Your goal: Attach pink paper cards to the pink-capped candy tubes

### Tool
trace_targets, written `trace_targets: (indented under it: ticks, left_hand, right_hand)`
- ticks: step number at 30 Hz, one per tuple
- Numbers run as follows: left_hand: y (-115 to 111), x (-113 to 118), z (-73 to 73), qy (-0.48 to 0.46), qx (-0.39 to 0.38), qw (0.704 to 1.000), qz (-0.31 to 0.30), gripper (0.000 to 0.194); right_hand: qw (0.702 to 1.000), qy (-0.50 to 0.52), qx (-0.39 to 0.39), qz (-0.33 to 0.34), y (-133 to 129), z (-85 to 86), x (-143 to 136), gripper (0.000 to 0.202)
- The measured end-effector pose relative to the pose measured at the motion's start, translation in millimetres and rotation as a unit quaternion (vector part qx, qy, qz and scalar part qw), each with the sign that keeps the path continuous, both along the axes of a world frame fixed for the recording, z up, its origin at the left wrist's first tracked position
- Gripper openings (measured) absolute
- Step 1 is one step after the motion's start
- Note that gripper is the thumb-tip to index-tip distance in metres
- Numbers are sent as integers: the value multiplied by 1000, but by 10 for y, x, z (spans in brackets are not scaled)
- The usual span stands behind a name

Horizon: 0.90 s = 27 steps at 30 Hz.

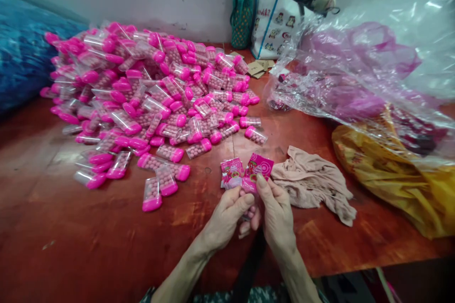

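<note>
In front of me, both hands meet around a small clear candy container with a pink cap and pink balls inside. My left hand is closed around its body, thumb along the side. My right hand is closed too, its thumb pressing the lower edge of a pink printed label right beside the cap. Further pink printed labels lie on the table just beyond my fingers. A crumpled beige cloth lies right of my right hand. My fingers hide most of the container.
A large heap of similar filled containers covers the back left of the reddish table. At the right lie a yellow bag and clear plastic wrapping. A white tote and a green bottle holder stand by the wall.
</note>
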State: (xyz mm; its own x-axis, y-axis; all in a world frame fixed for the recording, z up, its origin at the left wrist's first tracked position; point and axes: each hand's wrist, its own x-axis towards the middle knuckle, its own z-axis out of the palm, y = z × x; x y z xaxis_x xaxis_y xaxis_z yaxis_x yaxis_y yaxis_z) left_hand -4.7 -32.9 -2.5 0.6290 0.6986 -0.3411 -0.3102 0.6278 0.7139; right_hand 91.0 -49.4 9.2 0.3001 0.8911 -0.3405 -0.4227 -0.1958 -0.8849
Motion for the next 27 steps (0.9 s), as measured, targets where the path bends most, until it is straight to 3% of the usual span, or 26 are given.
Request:
trace_targets:
  ticks: [7,15,20,27]
  left_hand:
    - [14,-25,2,24,2,1000,12,29]
    - [117,-102,98,14,8,996,-84,21]
    - [87,-109,119,61,-11,990,-124,10]
    - [38,-39,103,97,-36,991,-87,10]
  right_hand:
    - [995,-100,-4,-4,-112,-64,-96,18]
    - [999,44,8,-2,-32,-33,50,21]
    - [1000,5,-16,3,19,-26,107,16]
    - [998,28,-39,-35,-42,-126,-64,15]
